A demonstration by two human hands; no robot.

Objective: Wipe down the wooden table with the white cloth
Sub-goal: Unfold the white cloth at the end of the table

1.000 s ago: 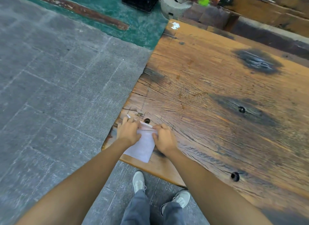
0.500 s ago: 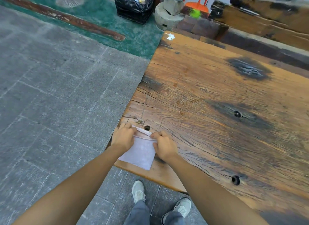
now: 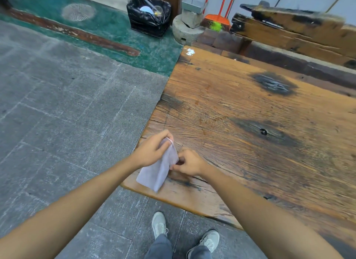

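The white cloth (image 3: 159,170) hangs folded over the near left corner of the wooden table (image 3: 250,123). My left hand (image 3: 152,148) pinches the cloth's top edge and lifts it off the wood. My right hand (image 3: 189,162) grips the cloth's right edge, fingers curled, close above the tabletop. The cloth's lower corner droops toward the table's front edge. The table is a rough brown slab with dark burnt patches and small round holes.
Grey stone paving lies left of and below the table, where my two shoes (image 3: 159,225) stand. Farther back are a green mat (image 3: 115,27), a black-lined bin (image 3: 149,14), a stone block (image 3: 189,27), an orange broom (image 3: 218,20) and stacked timber beams (image 3: 298,31).
The cloth lay flat under both hands on the table corner; now my left hand has raised its top edge and the cloth hangs folded. The view has tilted up.
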